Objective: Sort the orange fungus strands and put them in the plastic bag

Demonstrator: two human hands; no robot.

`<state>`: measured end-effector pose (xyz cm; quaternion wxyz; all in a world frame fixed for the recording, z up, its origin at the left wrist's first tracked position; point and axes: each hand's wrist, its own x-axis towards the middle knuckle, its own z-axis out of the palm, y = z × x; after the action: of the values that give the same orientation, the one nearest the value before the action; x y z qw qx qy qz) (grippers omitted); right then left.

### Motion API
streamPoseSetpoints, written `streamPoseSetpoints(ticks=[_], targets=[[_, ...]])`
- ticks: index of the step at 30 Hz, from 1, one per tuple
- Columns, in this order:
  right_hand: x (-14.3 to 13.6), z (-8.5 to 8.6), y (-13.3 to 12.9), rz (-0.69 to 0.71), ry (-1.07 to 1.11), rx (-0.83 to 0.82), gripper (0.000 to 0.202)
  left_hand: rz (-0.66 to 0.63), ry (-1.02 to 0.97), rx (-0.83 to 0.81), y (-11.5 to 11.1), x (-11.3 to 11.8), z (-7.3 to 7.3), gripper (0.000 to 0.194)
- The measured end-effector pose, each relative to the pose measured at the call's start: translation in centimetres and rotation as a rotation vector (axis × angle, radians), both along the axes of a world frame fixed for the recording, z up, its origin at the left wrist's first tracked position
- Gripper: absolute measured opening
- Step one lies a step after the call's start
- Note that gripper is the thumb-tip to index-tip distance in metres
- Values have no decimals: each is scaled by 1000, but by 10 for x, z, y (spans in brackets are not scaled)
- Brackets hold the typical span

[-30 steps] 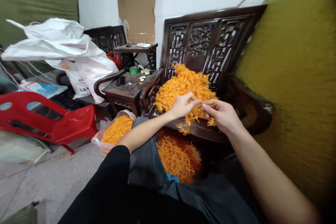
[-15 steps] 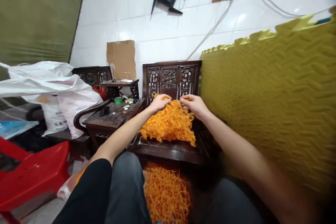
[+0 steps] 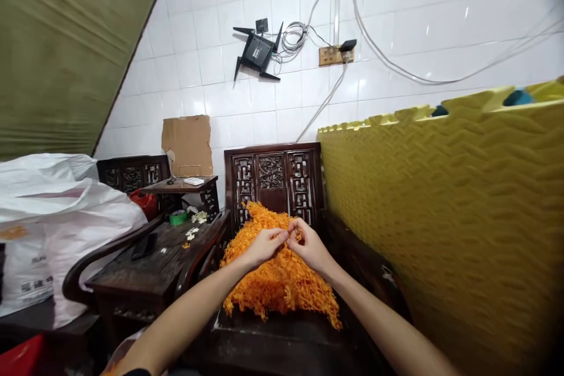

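A heap of orange frilly strands lies on the seat of a dark carved wooden chair. Over the upper part of the heap, my left hand is closed, thumb and fingers pinched together. My right hand meets it fingertip to fingertip, its thumb and index finger forming a ring. Whatever sits between the fingertips is too small to name; orange strands show just behind them.
Left of the chair stands a dark side table with a green tape roll and small pale pieces. White bags are at the far left. A yellow foam mat rises along the right side.
The view has tilted up, so the wall shows more and the lower orange pile is out of view. My hands, apart before, have come together at the fingertips.
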<state>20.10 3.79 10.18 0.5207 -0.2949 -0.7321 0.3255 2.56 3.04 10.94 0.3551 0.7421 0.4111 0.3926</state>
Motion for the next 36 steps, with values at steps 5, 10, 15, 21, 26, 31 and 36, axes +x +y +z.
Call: streamPoseSetpoints(ticks=[5, 10, 15, 21, 26, 31, 36], targets=[[1, -9, 39, -91, 28, -22, 25, 71, 35, 14, 35, -4, 1, 51], [7, -21, 66, -44, 2, -145, 23, 73, 186, 131, 62, -6, -1, 33], [19, -17, 55, -119, -197, -9, 5, 31, 356, 238, 35, -6, -8, 29], [46, -28, 64, -277, 222, -234, 19, 61, 94, 154, -10, -19, -3, 33], [37, -41, 44, 16, 415, -443, 41, 113, -371, -279, 9, -32, -27, 22], [23, -49, 30, 132, 453, -487, 55, 124, -414, -332, 21, -38, -55, 27], [18, -60, 25, 109, 299, -401, 46, 113, -168, -322, 20, -33, -71, 56]])
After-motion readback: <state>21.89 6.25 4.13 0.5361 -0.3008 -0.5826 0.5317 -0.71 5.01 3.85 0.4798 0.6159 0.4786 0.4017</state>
